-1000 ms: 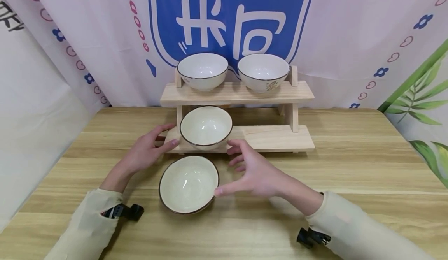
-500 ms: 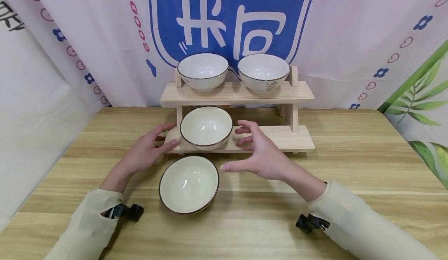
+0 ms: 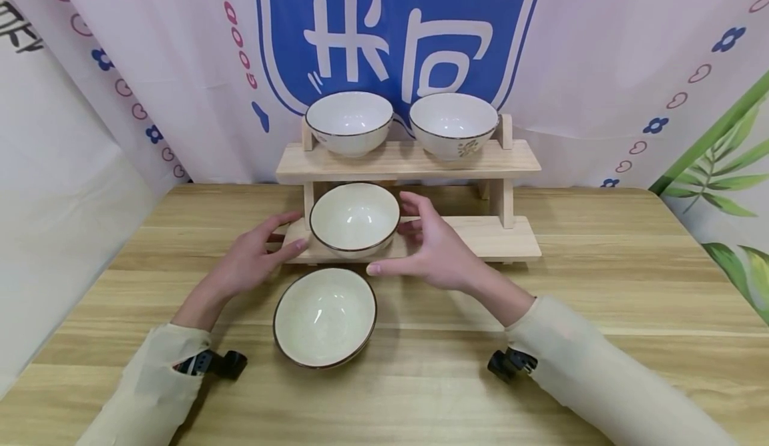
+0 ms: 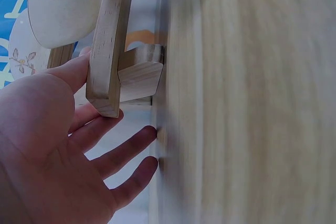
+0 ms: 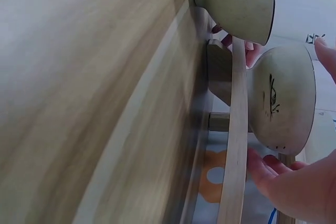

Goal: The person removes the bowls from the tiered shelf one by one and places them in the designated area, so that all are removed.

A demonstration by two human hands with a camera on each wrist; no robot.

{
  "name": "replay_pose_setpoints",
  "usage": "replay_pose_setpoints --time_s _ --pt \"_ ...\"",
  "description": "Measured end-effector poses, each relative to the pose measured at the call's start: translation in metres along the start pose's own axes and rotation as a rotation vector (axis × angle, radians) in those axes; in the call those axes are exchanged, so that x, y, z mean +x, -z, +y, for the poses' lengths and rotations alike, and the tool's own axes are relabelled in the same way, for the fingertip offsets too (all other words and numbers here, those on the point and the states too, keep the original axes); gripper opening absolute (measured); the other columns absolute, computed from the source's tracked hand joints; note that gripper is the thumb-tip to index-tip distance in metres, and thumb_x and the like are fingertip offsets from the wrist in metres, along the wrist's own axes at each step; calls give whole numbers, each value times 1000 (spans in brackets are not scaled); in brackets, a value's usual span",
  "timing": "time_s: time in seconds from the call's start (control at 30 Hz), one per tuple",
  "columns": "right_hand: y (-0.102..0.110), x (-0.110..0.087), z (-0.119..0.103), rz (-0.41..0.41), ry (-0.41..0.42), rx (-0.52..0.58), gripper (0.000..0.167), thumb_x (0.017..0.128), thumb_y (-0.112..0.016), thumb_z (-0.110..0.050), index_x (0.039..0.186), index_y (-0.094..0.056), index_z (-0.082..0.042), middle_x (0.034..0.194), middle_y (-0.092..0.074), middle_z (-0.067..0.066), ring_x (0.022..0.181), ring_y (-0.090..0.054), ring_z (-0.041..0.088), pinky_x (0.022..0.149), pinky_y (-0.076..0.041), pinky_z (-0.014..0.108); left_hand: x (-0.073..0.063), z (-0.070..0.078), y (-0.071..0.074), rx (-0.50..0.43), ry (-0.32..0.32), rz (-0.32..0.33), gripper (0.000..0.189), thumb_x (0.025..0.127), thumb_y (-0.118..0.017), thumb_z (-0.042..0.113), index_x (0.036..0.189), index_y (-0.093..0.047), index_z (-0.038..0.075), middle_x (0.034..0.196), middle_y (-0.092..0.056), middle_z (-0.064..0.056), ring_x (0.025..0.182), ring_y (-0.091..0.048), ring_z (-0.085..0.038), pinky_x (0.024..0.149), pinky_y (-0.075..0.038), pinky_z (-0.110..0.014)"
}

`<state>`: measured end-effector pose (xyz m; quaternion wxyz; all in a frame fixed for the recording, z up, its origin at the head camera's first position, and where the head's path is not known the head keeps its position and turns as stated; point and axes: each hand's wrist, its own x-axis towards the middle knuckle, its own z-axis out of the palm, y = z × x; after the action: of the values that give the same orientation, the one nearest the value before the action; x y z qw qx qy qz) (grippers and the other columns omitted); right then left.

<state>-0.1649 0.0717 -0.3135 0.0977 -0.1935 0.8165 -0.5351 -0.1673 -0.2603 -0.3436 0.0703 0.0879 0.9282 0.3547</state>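
On the lower board of a two-tier wooden display rack [image 3: 465,236] stands a cream bowl with a brown rim [image 3: 354,217]. My left hand [image 3: 255,252] holds the left end of that board, thumb on top and fingers below, as the left wrist view shows. Spread around the right side of this bowl is my right hand [image 3: 432,249], fingers near its wall and thumb in front. In the right wrist view the same bowl's side bears a dark painted mark [image 5: 273,95]. A second cream bowl [image 3: 324,317] sits on the table just in front of the rack.
Two white bowls, a left one [image 3: 350,125] and a right one [image 3: 453,125] with a flower motif, stand on the upper board [image 3: 399,161]. Behind the wood-grain table [image 3: 601,266] hangs a printed curtain [image 3: 577,65].
My right hand has moved from beside the front bowl up and forward to the right side of the bowl on the lower board. The left hand and the bowls have stayed put.
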Motion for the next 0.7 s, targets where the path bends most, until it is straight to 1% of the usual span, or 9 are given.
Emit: replay_pose_setpoints --time_s 0.2,0.33,0.5,0.6,0.7 --pt "-7 8 0 -6 47 14 121 75 -98 -25 167 -20 -11 155 -47 10 139 -54 30 121 -44 48 0 1 0 -4 5 -3 73 107 -58 51 166 -33 16 167 -39 -25 142 -53 -52 110 -51 -66" --pt "-13 12 0 1 48 31 125 74 -98 -26 168 -17 -11 157 -46 9 138 -54 30 121 -43 49 0 2 1 -5 17 -7 74 107 -59 52 166 -33 16 168 -38 -25 143 -52 -52 111 -50 -66" --pt "-17 17 0 13 54 68 129 74 -99 -24 168 -14 -9 155 -48 9 136 -57 26 120 -45 45 0 3 1 4 32 -9 75 107 -58 55 167 -33 17 169 -37 -24 144 -51 -52 112 -48 -68" --pt "-19 19 0 17 48 89 128 74 -99 -24 168 -14 -10 155 -48 9 138 -57 23 122 -43 43 0 3 1 3 30 -8 75 106 -58 56 167 -33 18 170 -37 -23 144 -51 -52 112 -48 -68" --pt "-20 21 -1 32 39 81 126 73 -100 -27 167 -17 -12 155 -47 9 139 -56 22 125 -40 43 0 2 0 -4 19 -7 75 106 -58 55 166 -34 18 170 -37 -22 144 -52 -52 112 -49 -67"
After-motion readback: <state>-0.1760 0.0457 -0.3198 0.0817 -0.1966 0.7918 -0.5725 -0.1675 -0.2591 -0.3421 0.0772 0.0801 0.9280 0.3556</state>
